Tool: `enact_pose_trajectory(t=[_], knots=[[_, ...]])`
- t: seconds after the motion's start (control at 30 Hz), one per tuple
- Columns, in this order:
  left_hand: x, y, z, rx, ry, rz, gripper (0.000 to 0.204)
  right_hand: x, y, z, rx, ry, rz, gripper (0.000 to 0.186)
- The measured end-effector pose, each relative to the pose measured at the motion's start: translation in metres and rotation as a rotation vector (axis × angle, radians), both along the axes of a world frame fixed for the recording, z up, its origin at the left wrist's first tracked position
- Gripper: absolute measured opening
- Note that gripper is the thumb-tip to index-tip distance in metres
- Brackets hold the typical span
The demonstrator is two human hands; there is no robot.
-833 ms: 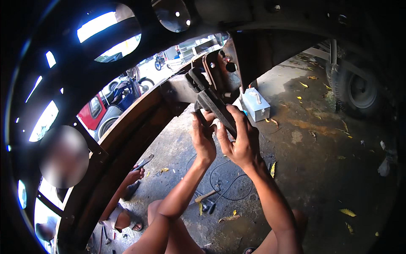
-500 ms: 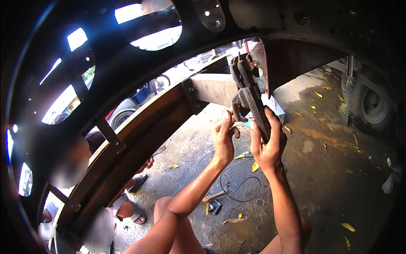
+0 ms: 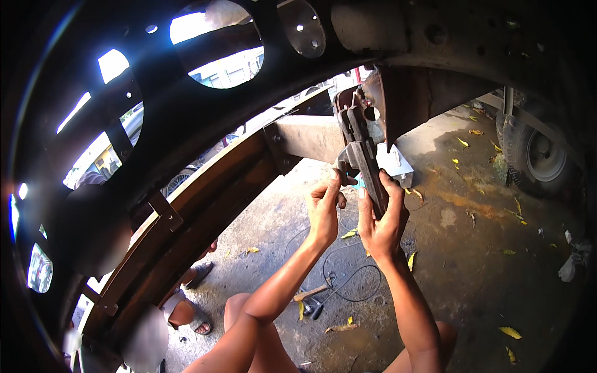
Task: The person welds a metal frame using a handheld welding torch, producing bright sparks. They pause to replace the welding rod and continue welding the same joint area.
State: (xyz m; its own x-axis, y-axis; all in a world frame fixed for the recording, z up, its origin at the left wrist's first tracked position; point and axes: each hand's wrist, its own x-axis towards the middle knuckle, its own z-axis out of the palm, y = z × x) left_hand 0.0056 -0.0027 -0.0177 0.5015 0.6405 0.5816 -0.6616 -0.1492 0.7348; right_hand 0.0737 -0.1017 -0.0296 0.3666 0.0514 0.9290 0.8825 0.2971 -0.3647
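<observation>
My right hand (image 3: 385, 224) grips the lower length of a long, dark metal tool or part (image 3: 367, 174) with paired jaw-like upper ends. It is held upright against a rusty bracket plate (image 3: 377, 90) with holes at the frame; whether they touch is unclear. My left hand (image 3: 324, 211) is raised beside it, fingers curled on the curved lower piece at its left side, fingertips partly hidden. A pale crossbeam (image 3: 305, 133) runs behind the tool's upper part, joining a long steel rail (image 3: 205, 217).
A dark frame with cutouts (image 3: 143, 81) arches overhead. A silver box (image 3: 401, 168) is behind my right hand. Cable (image 3: 351, 298), a hammer (image 3: 314, 292) and leaves lie on wet concrete. A co-worker's sandalled foot (image 3: 199, 323) is lower left; a wheel (image 3: 538, 161) stands right.
Since the earliest frame the tool and both my hands have moved right in view and stand more upright. The co-worker's wrench-holding hand is now mostly hidden behind the rail.
</observation>
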Motion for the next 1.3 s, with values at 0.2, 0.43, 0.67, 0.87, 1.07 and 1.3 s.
enact_pose_trajectory(t=[0.2, 0.43, 0.67, 0.87, 1.07, 1.3], knots=[[0.006, 0.004, -0.003, -0.023, -0.015, 0.022, 0.034, -0.001, -0.003, 0.002, -0.037, 0.062, 0.100, 0.044], [0.006, 0.004, -0.004, -0.057, -0.021, 0.013, 0.034, -0.002, -0.004, 0.007, -0.014, 0.035, 0.082, 0.039], [0.008, -0.005, 0.004, -0.073, 0.030, 0.104, 0.034, -0.002, -0.009, 0.013, -0.057, 0.083, 0.028, 0.037], [0.008, -0.006, 0.006, -0.066, 0.058, 0.117, 0.033, 0.001, -0.009, 0.016, -0.064, 0.063, -0.049, 0.036], [0.009, -0.004, 0.005, -0.050, 0.083, 0.141, 0.031, 0.000, -0.007, 0.018, -0.091, 0.109, -0.065, 0.035], [0.009, -0.005, 0.006, -0.008, 0.107, 0.160, 0.030, 0.003, -0.007, 0.018, -0.067, 0.072, -0.084, 0.036]])
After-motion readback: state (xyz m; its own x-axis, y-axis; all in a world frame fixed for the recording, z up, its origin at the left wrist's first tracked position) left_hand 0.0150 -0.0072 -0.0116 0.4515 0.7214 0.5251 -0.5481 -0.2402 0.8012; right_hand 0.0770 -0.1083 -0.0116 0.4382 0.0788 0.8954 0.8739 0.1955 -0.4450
